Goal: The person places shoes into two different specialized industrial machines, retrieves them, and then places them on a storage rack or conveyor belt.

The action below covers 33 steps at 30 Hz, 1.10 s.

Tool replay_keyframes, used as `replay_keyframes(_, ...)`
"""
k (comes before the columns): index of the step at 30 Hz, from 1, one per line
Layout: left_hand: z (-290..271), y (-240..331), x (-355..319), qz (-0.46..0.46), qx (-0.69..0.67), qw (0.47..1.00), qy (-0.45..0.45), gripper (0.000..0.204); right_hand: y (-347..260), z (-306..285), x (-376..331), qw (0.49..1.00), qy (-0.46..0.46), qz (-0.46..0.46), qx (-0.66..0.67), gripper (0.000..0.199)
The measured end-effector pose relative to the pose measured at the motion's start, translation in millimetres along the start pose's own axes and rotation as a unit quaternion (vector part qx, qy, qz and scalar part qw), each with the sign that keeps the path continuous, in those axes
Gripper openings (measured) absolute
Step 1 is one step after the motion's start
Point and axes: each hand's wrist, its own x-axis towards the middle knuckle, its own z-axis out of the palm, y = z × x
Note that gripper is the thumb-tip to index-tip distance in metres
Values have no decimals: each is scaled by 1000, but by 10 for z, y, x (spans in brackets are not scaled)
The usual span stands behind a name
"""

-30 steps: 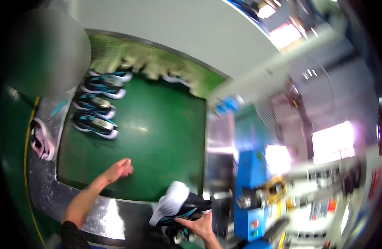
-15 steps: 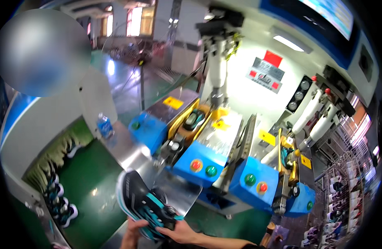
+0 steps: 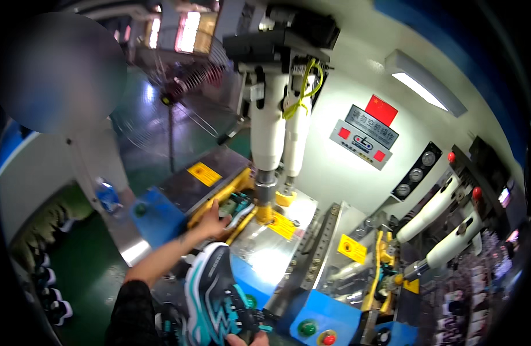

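Note:
A black and teal sneaker (image 3: 212, 294) with a white sole is held upright near the lower edge. My right hand (image 3: 249, 339), cut off by the frame, grips its laced side. My left hand (image 3: 208, 224) reaches into the left pressing station, thumb and finger spread at the near end of another teal and black sneaker (image 3: 240, 203). Firm contact there cannot be made out. That second sneaker sits between yellow side pads (image 3: 222, 199), beside a white press cylinder (image 3: 267, 127) with a metal rod. Below my left forearm, another dark shoe (image 3: 170, 323) shows partly.
Blue housings carry green (image 3: 307, 328) and red buttons (image 3: 329, 338). The right station (image 3: 386, 265) has its own cylinders and a teal shoe. A water bottle (image 3: 107, 195) stands on the left ledge. Shoes (image 3: 55, 305) lie at lower left; shoe racks (image 3: 467, 294) stand right.
My left hand has let go of the held sneaker and moved forward into the left station. My right hand keeps the sneaker. The view has shifted closer to the machine.

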Motion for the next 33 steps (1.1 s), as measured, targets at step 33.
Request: replay_keyframes(33,-840,-1793,-4066,-242,-398,767,441,47,-592,933,4172,905,248,-28,-343,82)
